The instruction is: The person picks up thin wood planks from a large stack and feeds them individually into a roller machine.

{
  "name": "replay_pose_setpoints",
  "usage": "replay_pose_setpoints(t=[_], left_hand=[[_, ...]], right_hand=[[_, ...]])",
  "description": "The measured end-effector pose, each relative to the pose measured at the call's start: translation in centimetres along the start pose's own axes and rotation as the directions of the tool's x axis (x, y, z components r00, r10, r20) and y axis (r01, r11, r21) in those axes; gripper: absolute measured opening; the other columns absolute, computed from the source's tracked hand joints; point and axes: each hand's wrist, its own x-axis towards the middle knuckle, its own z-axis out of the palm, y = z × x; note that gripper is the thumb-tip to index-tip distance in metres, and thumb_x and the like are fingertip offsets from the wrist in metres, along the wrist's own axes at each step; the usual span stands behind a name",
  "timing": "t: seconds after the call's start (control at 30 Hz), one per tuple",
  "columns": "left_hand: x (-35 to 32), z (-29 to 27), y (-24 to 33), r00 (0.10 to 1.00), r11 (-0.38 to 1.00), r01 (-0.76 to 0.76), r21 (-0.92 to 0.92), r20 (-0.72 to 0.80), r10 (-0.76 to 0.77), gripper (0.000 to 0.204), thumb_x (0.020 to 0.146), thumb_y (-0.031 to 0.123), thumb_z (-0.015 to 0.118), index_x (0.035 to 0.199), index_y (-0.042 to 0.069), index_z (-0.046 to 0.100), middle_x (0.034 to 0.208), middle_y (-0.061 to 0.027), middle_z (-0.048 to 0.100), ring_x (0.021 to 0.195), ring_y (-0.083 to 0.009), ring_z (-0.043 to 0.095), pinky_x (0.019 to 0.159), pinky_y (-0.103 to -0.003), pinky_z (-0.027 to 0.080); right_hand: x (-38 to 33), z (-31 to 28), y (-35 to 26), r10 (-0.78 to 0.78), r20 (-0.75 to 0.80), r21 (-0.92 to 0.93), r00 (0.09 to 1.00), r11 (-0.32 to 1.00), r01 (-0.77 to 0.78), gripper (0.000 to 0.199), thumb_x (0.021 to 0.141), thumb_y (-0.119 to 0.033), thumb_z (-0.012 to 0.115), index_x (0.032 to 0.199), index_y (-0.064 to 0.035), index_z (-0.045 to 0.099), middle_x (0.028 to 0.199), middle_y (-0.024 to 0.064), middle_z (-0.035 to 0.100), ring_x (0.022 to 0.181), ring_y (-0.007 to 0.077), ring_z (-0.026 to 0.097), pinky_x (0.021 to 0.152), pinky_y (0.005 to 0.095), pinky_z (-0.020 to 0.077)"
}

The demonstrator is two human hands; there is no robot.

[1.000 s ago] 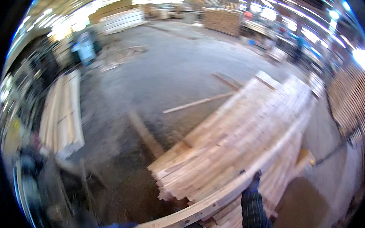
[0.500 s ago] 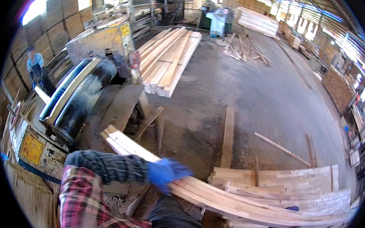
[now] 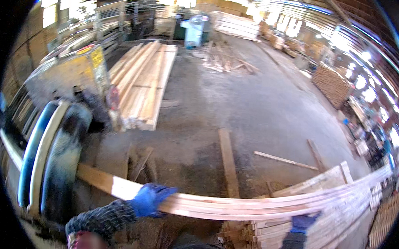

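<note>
In front of me lies a bundle of long pale wooden boards (image 3: 240,207), stretched nearly level across the lower view. My left hand (image 3: 151,199), in a blue glove, is wrapped around the bundle near its left part. My right hand (image 3: 304,222), gloved in darker blue, grips it from below farther right; the boards hide part of its fingers. Beyond my left hand, the boards' left end (image 3: 124,188) lies near a machine's dark roller (image 3: 65,154). Under the right part of the bundle is a stack of pale boards (image 3: 277,237).
A yellow-and-grey machine housing (image 3: 66,75) stands at the left. Behind it, a pile of long planks (image 3: 143,87) lies on the floor. A single plank (image 3: 227,161) and a thin strip (image 3: 285,159) lie ahead. Scrap wood (image 3: 225,57) is heaped farther back.
The view has swung right, so the machine sits farther left. The boards, slanted before, are now nearly level across me. More of my right hand shows beneath them.
</note>
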Motion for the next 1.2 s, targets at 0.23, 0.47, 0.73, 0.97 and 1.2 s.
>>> replay_pose_setpoints(t=[0.23, 0.47, 0.73, 0.97, 1.2], left_hand=[[-6.3, 2.0, -8.0, 0.833, 0.853, 0.149, 0.501, 0.400, -0.381, 0.099, 0.064, 0.057, 0.073, 0.141, 0.011, 0.032, 0.117, -0.0161, 0.058, 0.106, -0.0344, 0.055, 0.098, -0.046, 0.037], [-0.3, 7.3, -2.9, 0.876, 0.967, 0.222, 0.123, 0.410, -0.254, 0.094, 0.069, 0.069, 0.061, 0.138, 0.009, 0.039, 0.126, -0.0184, 0.052, 0.112, -0.0367, 0.053, 0.094, -0.051, 0.039], [10.8, 17.4, 2.6, 0.882, 0.929, 0.180, 0.323, 0.365, -0.298, 0.105, 0.063, 0.064, 0.067, 0.144, 0.012, 0.025, 0.128, -0.0155, 0.048, 0.111, -0.0318, 0.051, 0.092, -0.049, 0.037], [5.3, 11.6, -0.6, 0.808, 0.923, 0.214, 0.321, 0.473, -0.352, 0.104, 0.063, 0.059, 0.071, 0.142, 0.008, 0.028, 0.129, -0.0218, 0.048, 0.115, -0.0356, 0.051, 0.095, -0.049, 0.039], [-2.3, 7.5, -3.5, 0.886, 0.963, 0.240, 0.126, 0.377, -0.270, 0.096, 0.066, 0.050, 0.071, 0.140, 0.003, 0.031, 0.119, -0.0255, 0.054, 0.106, -0.0395, 0.055, 0.091, -0.047, 0.045]], right_hand=[[-2.0, -13.2, 15.1, -0.035, -0.113, -0.351, 0.993, 0.936, -0.007, 0.080, 0.079, -0.075, 0.040, 0.138, -0.0212, 0.038, 0.142, 0.0081, 0.038, 0.122, 0.0313, 0.042, 0.103, 0.0546, 0.0328], [-10.9, -6.3, 25.1, 0.305, -0.196, -0.283, 0.932, 0.892, -0.352, 0.076, 0.085, -0.071, 0.033, 0.141, -0.0199, 0.032, 0.143, 0.0075, 0.037, 0.125, 0.0300, 0.041, 0.106, 0.0500, 0.0327], [-12.8, -5.5, 25.6, 0.507, -0.150, -0.560, 0.849, 0.664, -0.496, 0.066, 0.090, -0.055, 0.048, 0.132, -0.0049, 0.045, 0.134, 0.0149, 0.048, 0.121, 0.0299, 0.047, 0.103, 0.0390, 0.0383], [-7.7, -8.3, 19.1, 0.285, -0.369, -0.135, 0.885, 0.925, -0.354, 0.072, 0.088, -0.065, 0.035, 0.135, -0.0104, 0.042, 0.136, 0.0101, 0.046, 0.124, 0.0323, 0.043, 0.106, 0.0503, 0.0308], [-3.1, -12.0, 15.8, 0.125, -0.435, 0.053, 0.892, 0.992, -0.114, 0.075, 0.083, -0.072, 0.039, 0.128, -0.0127, 0.050, 0.127, 0.0125, 0.053, 0.116, 0.0357, 0.048, 0.102, 0.0550, 0.0348]])
